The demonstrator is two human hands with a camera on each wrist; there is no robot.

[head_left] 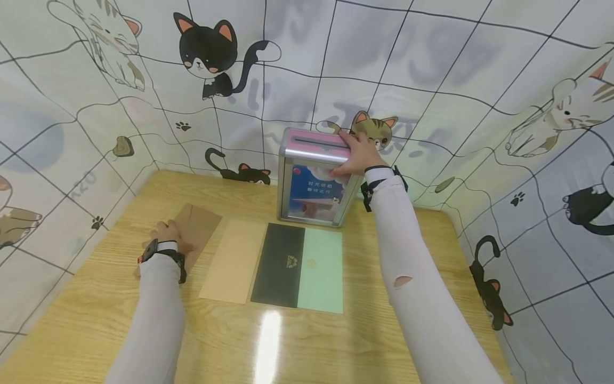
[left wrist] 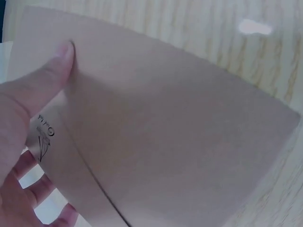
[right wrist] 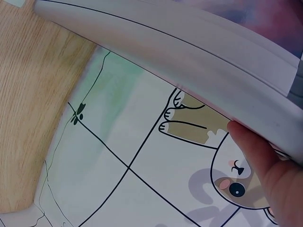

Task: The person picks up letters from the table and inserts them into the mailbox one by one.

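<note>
My left hand (head_left: pixel 165 234) pinches a brown paper envelope (left wrist: pixel 156 118) at the left of the table. In the left wrist view the thumb lies on its face, by a flap line and a small printed mark, while the other fingers reach beneath. At the back stands an upright letter box (head_left: pixel 312 186) with a silver frame, a blue picture panel and a pink top with a slot (head_left: pixel 318 143). My right hand (head_left: pixel 362 153) grips its top right end, thumb toward the front. In the right wrist view, fingertips (right wrist: pixel 244 135) meet the box's silver side.
Right of the brown envelope lie a tan envelope (head_left: pixel 235 261), a black one (head_left: pixel 278 266) with a gold emblem and a mint green one (head_left: pixel 321 272), side by side on the wooden table (head_left: pixel 230 341). A cat-print cloth (head_left: pixel 297 64) hangs close behind the box and around the sides.
</note>
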